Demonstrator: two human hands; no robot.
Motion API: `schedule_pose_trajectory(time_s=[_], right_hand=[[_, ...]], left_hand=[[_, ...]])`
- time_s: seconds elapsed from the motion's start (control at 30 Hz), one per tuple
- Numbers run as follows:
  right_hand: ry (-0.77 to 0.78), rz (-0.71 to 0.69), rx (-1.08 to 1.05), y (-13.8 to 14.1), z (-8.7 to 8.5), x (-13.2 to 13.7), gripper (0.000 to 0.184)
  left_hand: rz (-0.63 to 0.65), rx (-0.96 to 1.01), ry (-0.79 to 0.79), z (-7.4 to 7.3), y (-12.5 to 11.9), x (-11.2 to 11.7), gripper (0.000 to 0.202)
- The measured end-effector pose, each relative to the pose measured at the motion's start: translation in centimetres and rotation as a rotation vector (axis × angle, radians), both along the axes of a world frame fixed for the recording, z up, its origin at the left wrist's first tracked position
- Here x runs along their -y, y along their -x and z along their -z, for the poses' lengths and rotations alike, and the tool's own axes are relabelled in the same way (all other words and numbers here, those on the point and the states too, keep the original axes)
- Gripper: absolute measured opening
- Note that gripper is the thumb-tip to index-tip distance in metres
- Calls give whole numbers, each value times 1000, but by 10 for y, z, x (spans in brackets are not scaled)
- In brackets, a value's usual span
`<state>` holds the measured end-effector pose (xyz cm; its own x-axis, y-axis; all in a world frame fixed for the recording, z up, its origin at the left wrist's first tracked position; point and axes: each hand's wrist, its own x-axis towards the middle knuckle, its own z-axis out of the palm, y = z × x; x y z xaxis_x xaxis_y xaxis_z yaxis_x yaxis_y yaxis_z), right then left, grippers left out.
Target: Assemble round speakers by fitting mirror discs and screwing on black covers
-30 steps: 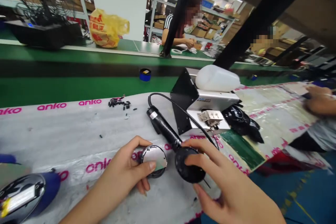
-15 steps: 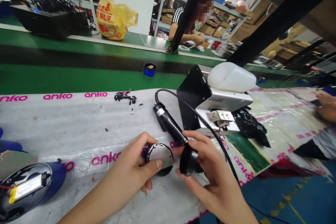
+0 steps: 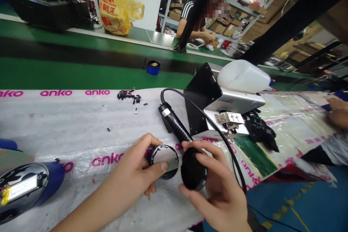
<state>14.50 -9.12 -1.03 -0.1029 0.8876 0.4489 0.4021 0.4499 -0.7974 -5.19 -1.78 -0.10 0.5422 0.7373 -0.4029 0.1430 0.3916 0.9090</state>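
My left hand point(image 3: 141, 168) grips a small round housing point(image 3: 169, 159) whose pale disc face is turned up toward me, the thumb lying across it. Close beside it on the right, my right hand point(image 3: 214, 181) holds a round black cap point(image 3: 192, 169) by its edge between thumb and fingers. Housing and cap are apart, with a narrow gap between them. Behind my right hand a black corded electric screwdriver point(image 3: 174, 121) lies on the plastic sheet, its tip end hidden by the fingers.
A silver and black machine point(image 3: 231, 105) with a translucent bottle point(image 3: 243, 76) stands at right. Small black parts point(image 3: 129, 96) lie scattered behind. At left is a blue housing point(image 3: 51, 181) with a battery. A blue round unit point(image 3: 153, 68) sits farther back. A co-worker's hand point(image 3: 338, 110) shows at right.
My right hand has turned the black cap so that its broad round face now shows, instead of being seen nearly edge-on. The left hand keeps its hold on the housing. The view has shifted slightly.
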Motion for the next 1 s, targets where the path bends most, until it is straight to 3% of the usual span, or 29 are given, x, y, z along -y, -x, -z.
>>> schedule_pose_trajectory(time_s=[0.2, 0.37, 0.53, 0.77, 0.9, 1.0], right_hand=[[40, -15, 97, -1, 3, 1, 65], [35, -2, 200, 0, -5, -2, 63], [67, -62, 479, 7, -21, -17, 58], [164, -193, 602, 7, -27, -33, 65], [105, -153, 645, 10, -28, -30, 58], [69, -129, 675, 13, -27, -27, 53]], left_hand=[[2, -6, 9, 2, 1, 1, 27], [0, 10, 57, 2, 0, 0, 28], [68, 193, 96, 3, 8, -5, 24], [68, 372, 263, 11, 20, -12, 34], [96, 403, 188, 6, 23, -10, 40], [140, 320, 78, -1, 24, -6, 40]])
